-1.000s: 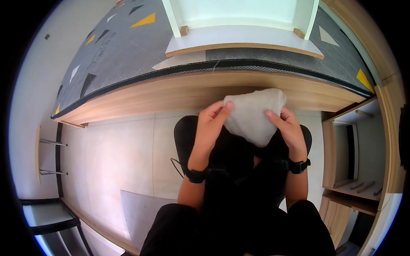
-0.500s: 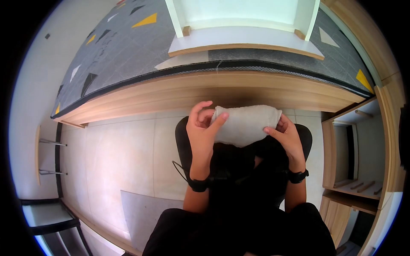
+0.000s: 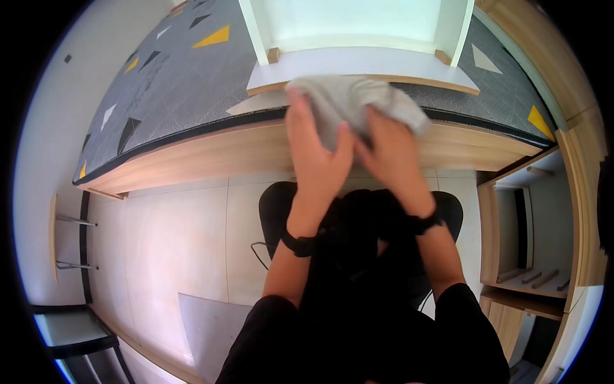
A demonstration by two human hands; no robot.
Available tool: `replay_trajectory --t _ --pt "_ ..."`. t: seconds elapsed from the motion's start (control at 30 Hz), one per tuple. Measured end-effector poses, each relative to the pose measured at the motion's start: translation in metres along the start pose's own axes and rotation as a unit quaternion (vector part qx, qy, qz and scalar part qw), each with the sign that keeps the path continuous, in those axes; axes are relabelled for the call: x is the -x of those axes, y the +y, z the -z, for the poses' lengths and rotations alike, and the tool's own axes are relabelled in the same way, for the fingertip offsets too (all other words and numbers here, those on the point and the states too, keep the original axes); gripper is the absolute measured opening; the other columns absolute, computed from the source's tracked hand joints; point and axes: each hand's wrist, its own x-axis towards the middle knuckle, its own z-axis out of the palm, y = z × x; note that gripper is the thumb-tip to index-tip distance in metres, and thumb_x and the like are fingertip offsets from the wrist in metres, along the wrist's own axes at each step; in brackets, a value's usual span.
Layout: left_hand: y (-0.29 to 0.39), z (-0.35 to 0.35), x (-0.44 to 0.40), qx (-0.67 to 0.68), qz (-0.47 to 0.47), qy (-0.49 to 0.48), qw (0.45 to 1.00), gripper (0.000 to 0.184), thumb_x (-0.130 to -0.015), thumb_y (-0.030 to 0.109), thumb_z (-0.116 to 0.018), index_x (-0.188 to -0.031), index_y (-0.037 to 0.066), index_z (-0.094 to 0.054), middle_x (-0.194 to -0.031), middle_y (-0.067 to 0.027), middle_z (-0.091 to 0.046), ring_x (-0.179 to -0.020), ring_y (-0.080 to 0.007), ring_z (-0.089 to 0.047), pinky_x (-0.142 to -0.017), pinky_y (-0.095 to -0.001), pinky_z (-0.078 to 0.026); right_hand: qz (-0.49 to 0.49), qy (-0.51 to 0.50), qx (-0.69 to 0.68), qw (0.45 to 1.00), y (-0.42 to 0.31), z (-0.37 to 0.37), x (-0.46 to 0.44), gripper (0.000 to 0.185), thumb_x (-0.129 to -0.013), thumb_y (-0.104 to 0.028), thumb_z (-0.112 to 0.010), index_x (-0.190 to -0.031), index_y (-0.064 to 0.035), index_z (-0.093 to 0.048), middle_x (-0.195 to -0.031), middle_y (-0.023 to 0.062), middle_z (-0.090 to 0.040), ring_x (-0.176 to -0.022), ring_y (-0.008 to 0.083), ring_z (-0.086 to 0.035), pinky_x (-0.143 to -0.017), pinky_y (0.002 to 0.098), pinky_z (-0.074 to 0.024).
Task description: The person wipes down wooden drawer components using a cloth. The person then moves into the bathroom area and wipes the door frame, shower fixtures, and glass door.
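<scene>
- The grey cloth [image 3: 339, 99], crumpled and blurred, is in front of the person at the bed's front edge, overlapping both the grey patterned mattress [image 3: 192, 80] and the wooden bed rail [image 3: 211, 153]; whether it touches either cannot be told.
- The left hand [image 3: 314, 150] is at the cloth's left part, thumb and fingers spread apart; blur hides whether they pinch the fabric.
- The right hand [image 3: 393, 150] has its fingertips against the cloth's right half; how firmly they close on it cannot be told.
- The hands are near each other but apart, each wrist wearing a black band.
- On the mattress, just beyond the cloth, stands a white shelf unit [image 3: 358, 63] with a wood-edged base.
- A wooden cabinet [image 3: 487, 237] stands beyond the rail's right end.
</scene>
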Motion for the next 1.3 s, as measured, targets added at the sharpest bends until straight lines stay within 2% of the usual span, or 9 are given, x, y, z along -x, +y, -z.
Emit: replay_trajectory --t 0.1,0.2,0.23,0.37,0.63,0.73,1.03,1.13,1.3 --pt "-0.018 0.030 -0.003 -0.195 -0.068 0.030 0.978 0.078 -0.086 0.008 -0.057 -0.150 -0.007 -0.016 -0.148 -0.0407 -0.017 -0.137 -0.0536 -0.025 -0.114 -0.0524 -0.021 -0.020 -0.115 -0.064 0.991 -0.031 -0.036 -0.006 0.042 -0.087 -0.032 -0.066 -0.124 -0.0129 -0.060 -0.116 0.0154 -0.064 -0.103 0.0312 -0.064 -0.087 0.0437 -0.0506" --pt "-0.043 0.063 -0.006 -0.423 -0.032 0.044 0.905 0.077 -0.083 0.003 -0.054 -0.151 -0.005 -0.019 -0.148 -0.0406 -0.018 -0.135 -0.0555 -0.023 -0.113 -0.0562 -0.020 0.093 0.035 -0.156 0.983 -0.057 -0.084 -0.021 0.042 -0.089 -0.030 -0.061 -0.128 -0.0147 -0.058 -0.131 0.0132 -0.057 -0.124 0.0275 -0.053 -0.102 0.0419 -0.0429" --pt "-0.052 0.076 -0.010 -0.425 -0.036 0.041 0.904 0.077 -0.083 0.003 -0.054 -0.151 -0.005 -0.019 -0.148 -0.0406 -0.018 -0.135 -0.0555 -0.023 -0.113 -0.0562 -0.020 0.060 0.006 -0.284 0.957 -0.068 -0.093 -0.028 0.041 -0.090 -0.028 -0.060 -0.129 -0.0162 -0.058 -0.135 0.0123 -0.054 -0.129 0.0267 -0.049 -0.105 0.0416 -0.0404" --pt "-0.051 0.098 -0.017 -0.410 -0.089 0.040 0.907 0.071 -0.083 -0.001 -0.054 -0.150 0.003 -0.031 -0.150 -0.0339 -0.025 -0.133 -0.0493 -0.029 -0.112 -0.0545 -0.021 0.192 0.124 -0.090 0.969 -0.075 -0.089 -0.038 0.038 -0.093 -0.023 -0.058 -0.129 -0.0135 -0.057 -0.133 0.0086 -0.055 -0.127 0.0279 -0.050 -0.102 0.0396 -0.0433" --pt "-0.022 0.077 -0.021 -0.458 -0.194 -0.018 0.867 0.038 -0.078 0.000 -0.068 -0.115 -0.004 -0.064 -0.121 -0.0173 -0.063 -0.111 -0.0366 -0.057 -0.096 -0.0433 -0.046 0.103 0.085 -0.278 0.951 -0.036 -0.049 -0.037 0.033 -0.088 -0.023 -0.063 -0.119 -0.0118 -0.065 -0.118 0.0077 -0.064 -0.113 0.0291 -0.059 -0.093 0.0396 -0.0493" --pt "-0.012 0.045 -0.017 -0.428 -0.251 -0.033 0.868 0.031 -0.076 0.002 -0.072 -0.107 -0.001 -0.068 -0.112 -0.0139 -0.069 -0.104 -0.0336 -0.061 -0.090 -0.0414 -0.049 0.175 0.160 -0.042 0.971 0.005 -0.028 -0.028 0.029 -0.082 -0.018 -0.064 -0.111 -0.0168 -0.071 -0.111 0.0086 -0.067 -0.109 0.0288 -0.061 -0.093 0.0446 -0.0491" --pt "0.020 -0.128 0.006 -0.204 -0.354 -0.114 0.906 0.026 -0.072 0.004 -0.066 -0.097 -0.004 -0.068 -0.101 -0.0120 -0.067 -0.099 -0.0275 -0.061 -0.085 -0.0379 -0.052 0.124 0.252 0.235 0.931 0.182 0.050 0.042 0.032 -0.068 -0.007 -0.070 -0.099 -0.0097 -0.069 -0.092 0.0162 -0.069 -0.092 0.0377 -0.065 -0.080 0.0480 -0.0500" --pt "0.028 -0.165 0.018 -0.173 -0.367 -0.110 0.907 0.025 -0.074 0.004 -0.064 -0.098 -0.004 -0.067 -0.104 -0.0105 -0.065 -0.102 -0.0264 -0.060 -0.086 -0.0378 -0.052 -0.023 0.210 0.162 0.964 0.207 0.063 0.070 0.029 -0.071 -0.006 -0.071 -0.100 -0.0053 -0.067 -0.082 0.0176 -0.068 -0.079 0.0361 -0.067 -0.070 0.0433 -0.0507" --pt "0.024 -0.157 0.017 -0.122 -0.356 -0.116 0.919 0.026 -0.075 0.004 -0.063 -0.100 -0.003 -0.067 -0.107 -0.0081 -0.064 -0.104 -0.0251 -0.059 -0.085 -0.0363 -0.053 -0.036 0.226 0.125 0.966 0.190 0.065 0.078 0.024 -0.077 -0.011 -0.073 -0.097 -0.0016 -0.064 -0.076 0.0181 -0.066 -0.069 0.0359 -0.065 -0.064 0.0417 -0.0502"
